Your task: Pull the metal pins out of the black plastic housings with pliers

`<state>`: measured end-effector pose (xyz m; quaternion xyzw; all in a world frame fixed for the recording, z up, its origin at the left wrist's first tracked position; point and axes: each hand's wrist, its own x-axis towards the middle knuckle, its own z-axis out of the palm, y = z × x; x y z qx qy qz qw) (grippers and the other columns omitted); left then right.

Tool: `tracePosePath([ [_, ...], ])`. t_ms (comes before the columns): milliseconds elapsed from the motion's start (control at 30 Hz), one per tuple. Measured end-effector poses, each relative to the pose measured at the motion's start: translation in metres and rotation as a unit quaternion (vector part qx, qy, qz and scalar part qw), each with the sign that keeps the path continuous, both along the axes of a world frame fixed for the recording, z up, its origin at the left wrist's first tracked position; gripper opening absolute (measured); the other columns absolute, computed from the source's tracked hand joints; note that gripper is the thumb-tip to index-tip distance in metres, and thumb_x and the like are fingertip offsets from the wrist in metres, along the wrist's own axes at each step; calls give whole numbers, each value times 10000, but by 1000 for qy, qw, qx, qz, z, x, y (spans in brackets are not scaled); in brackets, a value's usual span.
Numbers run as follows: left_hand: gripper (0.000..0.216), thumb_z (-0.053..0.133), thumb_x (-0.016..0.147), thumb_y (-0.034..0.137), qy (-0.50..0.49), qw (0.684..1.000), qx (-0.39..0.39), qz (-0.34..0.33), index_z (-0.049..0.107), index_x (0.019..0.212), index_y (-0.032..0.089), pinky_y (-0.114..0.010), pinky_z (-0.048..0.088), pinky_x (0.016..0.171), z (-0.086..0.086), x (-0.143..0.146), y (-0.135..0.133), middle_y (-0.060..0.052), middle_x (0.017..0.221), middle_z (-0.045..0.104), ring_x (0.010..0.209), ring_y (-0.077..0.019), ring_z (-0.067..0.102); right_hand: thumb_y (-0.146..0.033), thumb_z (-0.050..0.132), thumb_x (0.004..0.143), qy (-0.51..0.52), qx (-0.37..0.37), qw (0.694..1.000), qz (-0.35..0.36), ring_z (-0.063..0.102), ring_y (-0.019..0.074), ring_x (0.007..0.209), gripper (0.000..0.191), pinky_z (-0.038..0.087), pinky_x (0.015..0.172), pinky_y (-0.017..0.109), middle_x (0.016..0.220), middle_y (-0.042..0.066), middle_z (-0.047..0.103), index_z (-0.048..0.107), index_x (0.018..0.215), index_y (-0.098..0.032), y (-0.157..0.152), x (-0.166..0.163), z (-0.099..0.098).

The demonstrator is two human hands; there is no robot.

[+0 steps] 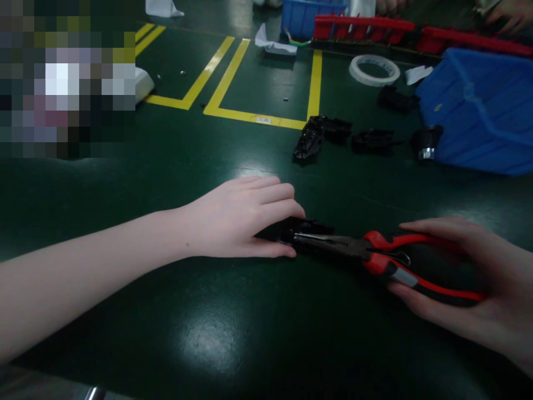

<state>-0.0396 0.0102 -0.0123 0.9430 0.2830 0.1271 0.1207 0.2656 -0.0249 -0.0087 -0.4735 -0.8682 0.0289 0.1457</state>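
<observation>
My left hand point(254, 214) is closed around a black plastic part point(275, 229) low over the green table, its fingers hiding much of it. From the right, my right hand point(470, 278) grips long-nose pliers point(375, 253) by their red and black handles. The narrow metal jaws point left and their tips meet the black part beside my left thumb. Whether the jaws pinch anything there, I cannot tell. Several similar black parts point(310, 139) lie farther back on the table.
A blue bin point(478, 111) stands at the right, near a roll of white tape point(375, 70) and a black cylindrical piece point(427, 143). Red racks point(362, 29) line the back. Yellow tape point(258, 118) marks rectangles on the table point(125, 311). Another person's hand point(506, 15) shows at top right.
</observation>
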Motion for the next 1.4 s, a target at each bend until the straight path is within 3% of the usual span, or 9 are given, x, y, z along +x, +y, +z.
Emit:
tracePosePath([
  [267,441,537,839,584,44,998,42,18,551,950,157,-259,367,608,-2,7,3,-19,852,594,729,-161,541,-612,444,801,-19,56,998,25,637,234,703,466,487,581,359,916,59,646,485,1109,-265,5,6,-5],
  [433,398,526,840,567,70,995,66,20,550,862,170,-260,322,553,0,8,3,-5,794,576,703,-158,523,-584,529,791,-26,121,985,121,638,222,728,587,492,605,335,939,75,639,468,1243,-215,11,5,-7],
  [700,380,568,793,531,66,998,21,-4,536,701,164,-249,296,522,3,8,5,0,725,542,649,-132,470,-543,462,829,-11,76,989,130,636,222,691,449,479,564,337,903,83,635,474,1142,-222,13,2,-12],
  [900,357,571,798,511,56,998,15,-28,534,712,166,-255,319,533,2,6,5,4,721,532,647,-134,462,-521,433,851,-22,41,991,122,613,230,709,406,469,591,355,903,89,620,460,1122,-221,12,0,-9],
  [1400,379,562,828,539,57,993,63,-79,549,783,163,-276,340,590,-1,4,7,-20,800,577,703,-158,491,-476,497,840,-19,99,983,151,606,184,740,409,456,613,304,910,91,619,499,1116,-173,15,-3,-10],
])
